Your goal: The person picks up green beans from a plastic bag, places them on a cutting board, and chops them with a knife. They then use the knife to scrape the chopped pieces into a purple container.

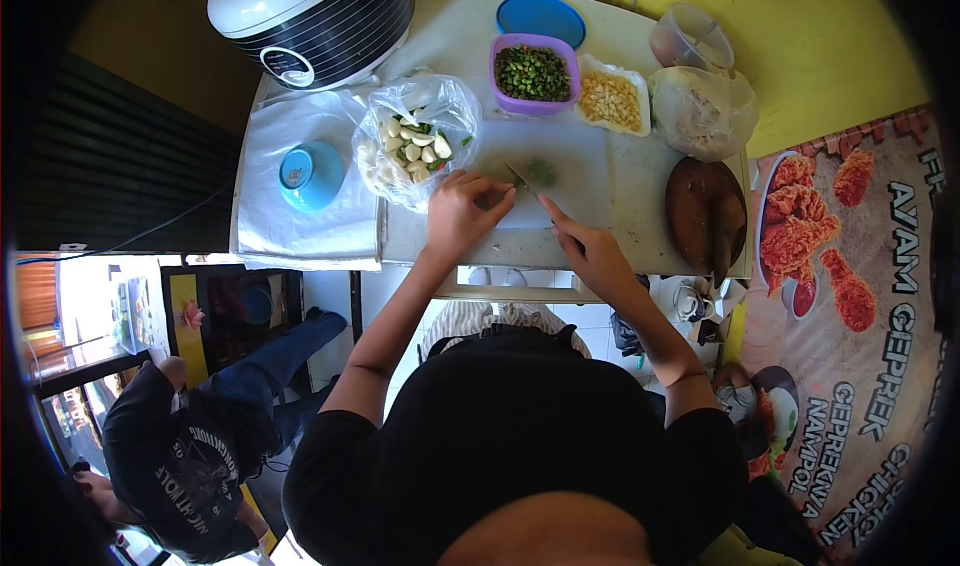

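Note:
My right hand grips a small knife, its blade pointing up and left over a pale cutting board. Under the blade's far side lies a small patch of chopped green pieces. My left hand is closed at the board's left part, fingertips close to the blade; whatever they pinch is hidden. Just beyond it, an open clear plastic bag holds peeled garlic cloves with some green and red bits. A purple container of chopped green pieces stands behind the board.
Right of the purple container sit a white tray of chopped pale pieces, a tied plastic bag and a round brown wooden board. A blue bowl and a rice cooker stand left. Another person is at lower left.

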`<action>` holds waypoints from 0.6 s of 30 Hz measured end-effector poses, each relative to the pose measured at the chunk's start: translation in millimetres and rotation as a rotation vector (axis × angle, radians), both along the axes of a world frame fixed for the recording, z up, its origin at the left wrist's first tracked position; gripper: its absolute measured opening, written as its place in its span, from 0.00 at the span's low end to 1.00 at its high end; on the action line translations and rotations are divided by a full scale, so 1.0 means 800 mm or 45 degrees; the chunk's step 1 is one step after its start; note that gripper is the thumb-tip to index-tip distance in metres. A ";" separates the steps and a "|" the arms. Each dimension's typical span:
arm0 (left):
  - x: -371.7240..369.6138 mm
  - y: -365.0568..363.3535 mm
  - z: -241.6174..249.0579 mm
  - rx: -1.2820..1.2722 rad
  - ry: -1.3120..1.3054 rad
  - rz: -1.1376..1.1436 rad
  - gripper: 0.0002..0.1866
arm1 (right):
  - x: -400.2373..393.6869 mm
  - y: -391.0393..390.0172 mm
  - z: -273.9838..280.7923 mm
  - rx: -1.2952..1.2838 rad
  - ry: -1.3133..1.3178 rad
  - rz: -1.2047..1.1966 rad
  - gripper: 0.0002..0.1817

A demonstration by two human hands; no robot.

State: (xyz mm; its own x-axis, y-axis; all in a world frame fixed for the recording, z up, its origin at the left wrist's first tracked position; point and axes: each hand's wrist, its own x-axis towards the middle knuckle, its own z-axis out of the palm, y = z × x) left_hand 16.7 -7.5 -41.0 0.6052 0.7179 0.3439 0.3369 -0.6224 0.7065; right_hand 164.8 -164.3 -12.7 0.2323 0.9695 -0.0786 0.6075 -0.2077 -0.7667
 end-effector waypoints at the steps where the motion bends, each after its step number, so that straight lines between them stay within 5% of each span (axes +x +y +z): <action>1: 0.000 0.000 0.001 -0.030 0.015 0.013 0.05 | 0.000 0.000 0.000 0.001 0.000 0.000 0.29; 18: 0.001 0.000 -0.010 -0.029 -0.026 0.019 0.05 | -0.016 0.012 -0.022 0.062 -0.103 -0.024 0.29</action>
State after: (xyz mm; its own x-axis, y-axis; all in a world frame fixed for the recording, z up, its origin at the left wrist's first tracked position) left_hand 17.1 -7.3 -49.0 0.5876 0.7344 0.3397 0.3315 -0.6014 0.7270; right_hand 152.2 -154.7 -30.6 0.2544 0.9670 -0.0117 0.6641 -0.1835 -0.7248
